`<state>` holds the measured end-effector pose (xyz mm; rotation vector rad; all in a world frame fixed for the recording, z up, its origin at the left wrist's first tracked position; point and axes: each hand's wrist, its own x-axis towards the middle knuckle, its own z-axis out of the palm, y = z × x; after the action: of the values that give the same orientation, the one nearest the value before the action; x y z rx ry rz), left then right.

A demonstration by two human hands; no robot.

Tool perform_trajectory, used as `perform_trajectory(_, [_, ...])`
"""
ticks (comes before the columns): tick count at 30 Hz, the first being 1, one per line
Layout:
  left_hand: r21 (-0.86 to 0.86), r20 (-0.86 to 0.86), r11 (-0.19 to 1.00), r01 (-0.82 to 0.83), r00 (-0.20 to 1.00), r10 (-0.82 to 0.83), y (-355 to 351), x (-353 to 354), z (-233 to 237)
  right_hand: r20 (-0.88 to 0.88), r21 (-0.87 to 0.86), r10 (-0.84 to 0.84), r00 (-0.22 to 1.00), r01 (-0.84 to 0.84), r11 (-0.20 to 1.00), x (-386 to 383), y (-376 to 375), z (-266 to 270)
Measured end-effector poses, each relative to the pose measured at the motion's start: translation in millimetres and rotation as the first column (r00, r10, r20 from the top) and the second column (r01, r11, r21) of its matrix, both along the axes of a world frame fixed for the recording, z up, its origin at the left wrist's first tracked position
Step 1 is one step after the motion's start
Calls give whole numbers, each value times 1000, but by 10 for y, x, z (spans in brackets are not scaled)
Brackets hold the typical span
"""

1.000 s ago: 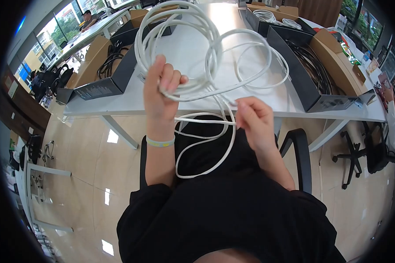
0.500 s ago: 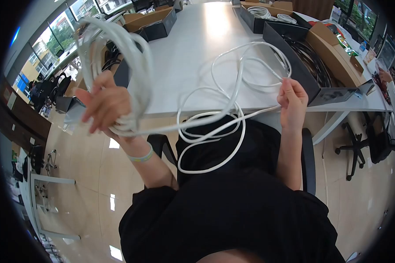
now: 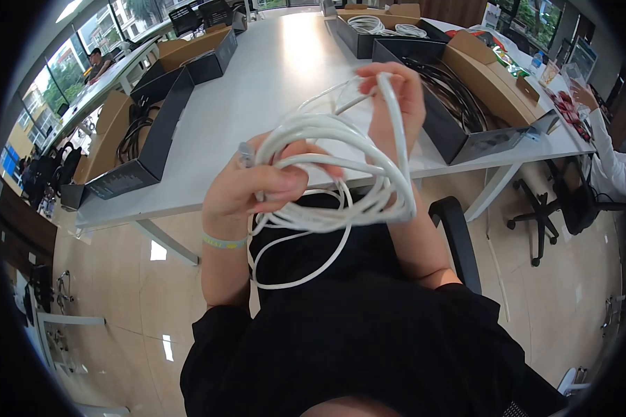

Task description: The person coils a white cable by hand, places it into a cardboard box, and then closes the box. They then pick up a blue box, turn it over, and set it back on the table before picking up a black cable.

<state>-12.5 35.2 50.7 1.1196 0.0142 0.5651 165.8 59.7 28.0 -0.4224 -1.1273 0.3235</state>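
From where I stand, the seated person has a white cable [image 3: 327, 132] gathered in loose loops between both hands, up in front of the chest at the near edge of the table [image 3: 271, 76]; the left hand [image 3: 254, 184] has its grip closed round the bundle, thumb laid over the strands, and a clear plug [image 3: 245, 154] pokes up beside the fingers; the right hand [image 3: 396, 97] is raised higher, beyond the loops, its grip curled about a strand near the top, though the fingertips are blurred; one slack loop of the same cable drops lower, over the dark lap; a pale wristband [image 3: 224, 242] circles the left wrist.

On the left of the table stands a black box [image 3: 163, 142] with dark cords [image 3: 133, 135] inside, and another box [image 3: 215, 59] behind it; on the right, a larger box [image 3: 480, 146] also holds dark cords, while the box beyond it [image 3: 358, 42] carries coils of white cord [image 3: 366, 26]; a white sleeve [image 3: 611, 163] of someone else shows at the far right, and another person [image 3: 99, 64] sits well off to the left.
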Motion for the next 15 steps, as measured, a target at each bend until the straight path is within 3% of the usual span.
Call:
perform_trajectory(2, [315, -119, 898, -307, 926, 358, -48, 52, 26, 19, -45, 88, 996, -87, 995, -51, -15, 49])
perform_trajectory(4, [332, -193, 912, -240, 930, 315, 9, 4, 30, 31, -95, 181, 983, -177, 980, -102, -33, 60])
perform_trajectory(5, [603, -126, 735, -311, 872, 473, 56, 22, -12, 70, -147, 210, 975, -198, 969, -128, -44, 56])
perform_trajectory(6, [808, -15, 480, -340, 804, 594, 79, 42, -38, 106, -203, 241, 965, -217, 955, -168, -67, 55])
perform_trajectory(7, [768, 18, 507, -391, 805, 593, 70, 83, -50, 129, -170, 241, 962, -218, 961, -241, -96, 62])
perform_trajectory(8, [765, 9, 515, -387, 806, 591, 40, 136, -44, 292, -175, 169, 941, -121, 977, -237, -193, 88])
perform_trajectory(10, [693, 189, 392, -605, 677, 712, -15, 212, -16, 375, 167, -47, 926, -18, 986, -256, -148, 124])
perform_trajectory(11, [728, 328, 237, -644, 630, 704, -2, 207, -20, 370, 166, -46, 928, -17, 986, -268, -151, 122])
perform_trajectory(12, [731, 323, 238, -639, 632, 704, 20, 227, -59, 233, 111, -4, 972, -23, 994, -275, -158, 117])
perform_trajectory(13, [687, 498, 36, -726, 506, 704, 48, 266, -130, 88, 55, 30, 996, -35, 998, -275, -168, 109])
perform_trajectory(14, [600, 658, -164, -783, 367, 657, 73, 286, -178, 83, 54, 27, 996, -31, 998, -239, -184, 109])
perform_trajectory(15, [574, 751, -365, -733, 293, 592, 103, 252, -188, -8, -60, 136, 991, -137, 989, -166, -204, 117])
